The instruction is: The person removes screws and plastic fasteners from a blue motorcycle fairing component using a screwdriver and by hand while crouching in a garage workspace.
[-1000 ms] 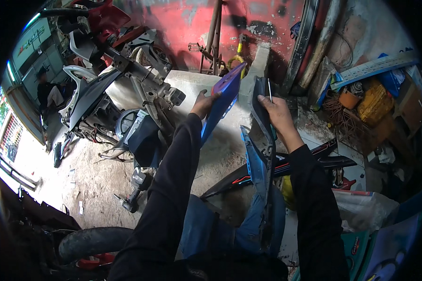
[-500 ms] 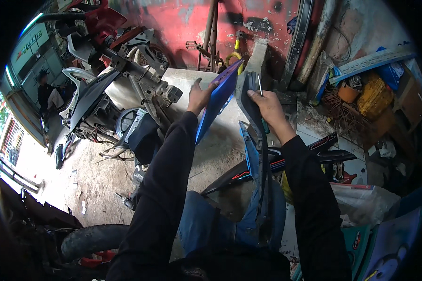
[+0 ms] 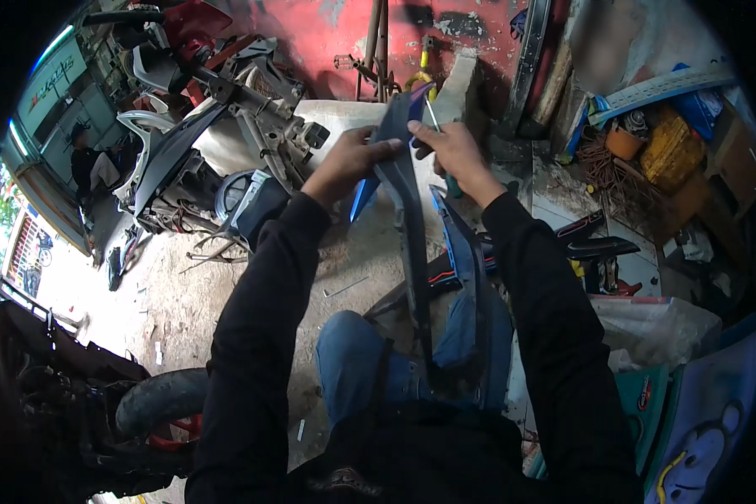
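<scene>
Before me, my left hand [image 3: 353, 164] is closed on the top of a long black plastic motorcycle body panel [image 3: 407, 202] and a glossy blue panel [image 3: 361, 198] behind it. The two pieces lie against each other at that end. The black panel runs down toward my lap and bends back up into a second arm with a blue edge [image 3: 449, 231]. My right hand [image 3: 460, 155] is closed round a screwdriver [image 3: 432, 116]; its thin shaft points up, and a green handle end shows below the palm. My right fingertips are at the black panel's right edge.
A stripped motorcycle frame [image 3: 252, 126] stands at the left, with a tyre [image 3: 164, 401] nearer me. Black panels with red stripes [image 3: 592, 235] lie on the floor at right, beside a plastic sack [image 3: 659, 328]. A person [image 3: 92, 160] sits far left. Behind is a red wall [image 3: 311, 42].
The black panel's top has swung left onto the blue panel, which it now mostly covers. My left thumb now presses over the black panel. My right hand moved left with the screwdriver.
</scene>
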`<state>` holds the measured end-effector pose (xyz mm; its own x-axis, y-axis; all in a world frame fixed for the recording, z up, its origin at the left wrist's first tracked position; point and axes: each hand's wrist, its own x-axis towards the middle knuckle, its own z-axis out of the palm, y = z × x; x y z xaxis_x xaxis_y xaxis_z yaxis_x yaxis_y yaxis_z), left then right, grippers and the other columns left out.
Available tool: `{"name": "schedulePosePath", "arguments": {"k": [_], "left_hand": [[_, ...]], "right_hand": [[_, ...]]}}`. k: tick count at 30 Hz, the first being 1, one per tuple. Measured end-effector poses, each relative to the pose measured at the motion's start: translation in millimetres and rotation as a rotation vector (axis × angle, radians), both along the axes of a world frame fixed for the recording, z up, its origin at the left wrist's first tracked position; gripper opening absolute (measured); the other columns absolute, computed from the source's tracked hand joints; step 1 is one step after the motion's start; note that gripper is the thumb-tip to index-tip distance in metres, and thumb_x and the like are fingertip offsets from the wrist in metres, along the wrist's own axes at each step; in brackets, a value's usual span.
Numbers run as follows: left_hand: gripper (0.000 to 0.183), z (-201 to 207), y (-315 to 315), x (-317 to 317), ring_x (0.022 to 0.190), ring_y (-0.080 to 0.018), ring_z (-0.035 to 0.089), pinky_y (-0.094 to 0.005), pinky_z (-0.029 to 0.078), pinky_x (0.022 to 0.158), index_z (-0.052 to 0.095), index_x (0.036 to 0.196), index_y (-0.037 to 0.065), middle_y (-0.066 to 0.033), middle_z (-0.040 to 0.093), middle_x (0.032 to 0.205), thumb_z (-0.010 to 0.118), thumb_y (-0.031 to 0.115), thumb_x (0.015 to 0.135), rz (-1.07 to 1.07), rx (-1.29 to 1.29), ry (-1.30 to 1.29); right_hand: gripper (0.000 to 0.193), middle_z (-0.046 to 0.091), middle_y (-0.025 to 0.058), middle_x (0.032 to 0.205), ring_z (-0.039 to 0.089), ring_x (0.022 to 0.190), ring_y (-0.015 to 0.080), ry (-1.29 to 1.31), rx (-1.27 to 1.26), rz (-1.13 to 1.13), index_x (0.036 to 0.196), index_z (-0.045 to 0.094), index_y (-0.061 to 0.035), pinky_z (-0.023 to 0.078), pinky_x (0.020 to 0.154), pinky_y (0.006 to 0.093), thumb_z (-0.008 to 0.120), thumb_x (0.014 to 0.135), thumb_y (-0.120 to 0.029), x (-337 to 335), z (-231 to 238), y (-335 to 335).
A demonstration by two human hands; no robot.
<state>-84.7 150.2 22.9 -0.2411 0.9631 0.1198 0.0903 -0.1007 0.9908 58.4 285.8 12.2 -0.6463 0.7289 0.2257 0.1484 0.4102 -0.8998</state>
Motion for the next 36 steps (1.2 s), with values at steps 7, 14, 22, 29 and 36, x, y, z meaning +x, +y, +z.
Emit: {"name": "schedulePosePath", "arguments": {"k": [7,14,22,29,36], "left_hand": [[0.041,-29.3,-26.8,-21.1,0.074,-0.0108,0.061,-0.0253,0.05,0.069,0.05,0.123,-0.004,-0.0048,0.063,0.094,0.059,0.022,0.092,0.061,0.107,-0.155],[0.052,17.1,-9.8,37.4,0.09,-0.018,0.062,-0.0322,0.05,0.082,0.046,0.128,-0.002,-0.0097,0.059,0.111,0.055,0.036,0.094,-0.001,0.129,-0.205],[0.053,-103.3,55.8,36.6,0.081,-0.0228,0.063,-0.0318,0.052,0.07,0.049,0.118,-0.005,-0.0124,0.064,0.09,0.071,0.02,0.078,0.145,-0.026,0.193],[0.058,-226.8,51.0,61.9,0.1,-0.0373,0.06,-0.0424,0.046,0.09,0.047,0.12,-0.004,-0.0241,0.06,0.109,0.072,0.019,0.073,0.608,0.05,0.277],[0.051,-261.1,58.5,33.6,0.094,-0.0242,0.063,-0.0363,0.051,0.08,0.044,0.128,0.0,-0.0127,0.063,0.105,0.054,0.003,0.078,0.472,-0.054,0.289]], "right_hand": [[0.073,0.065,0.0224,0.069,0.066,0.068,0.0326,-0.758,0.363,-0.052,0.079,0.065,0.0096,0.051,0.068,0.0389,0.076,0.059,-0.06,97.0,-96.7,30.1],[0.043,0.063,0.0189,0.066,0.064,0.055,0.0272,-0.887,0.014,-0.017,0.08,0.062,0.0091,0.051,0.056,0.037,0.069,0.069,-0.032,113.2,-154.3,4.7],[0.023,0.057,0.012,0.06,0.056,0.049,0.0195,-0.602,0.003,0.032,0.072,0.058,0.0064,0.045,0.048,0.0369,0.06,0.078,-0.016,106.2,-157.5,24.7],[0.029,0.057,0.0088,0.064,0.052,0.046,0.0172,-0.444,-0.209,0.144,0.082,0.059,0.0079,0.043,0.047,0.0344,0.062,0.081,-0.021,103.1,-135.6,-5.7],[0.046,0.056,0.0251,0.105,0.057,0.098,0.0362,-0.467,0.066,0.095,0.115,0.044,0.0031,0.043,0.086,0.0431,0.062,0.075,-0.011,107.5,-87.7,2.2]]}}
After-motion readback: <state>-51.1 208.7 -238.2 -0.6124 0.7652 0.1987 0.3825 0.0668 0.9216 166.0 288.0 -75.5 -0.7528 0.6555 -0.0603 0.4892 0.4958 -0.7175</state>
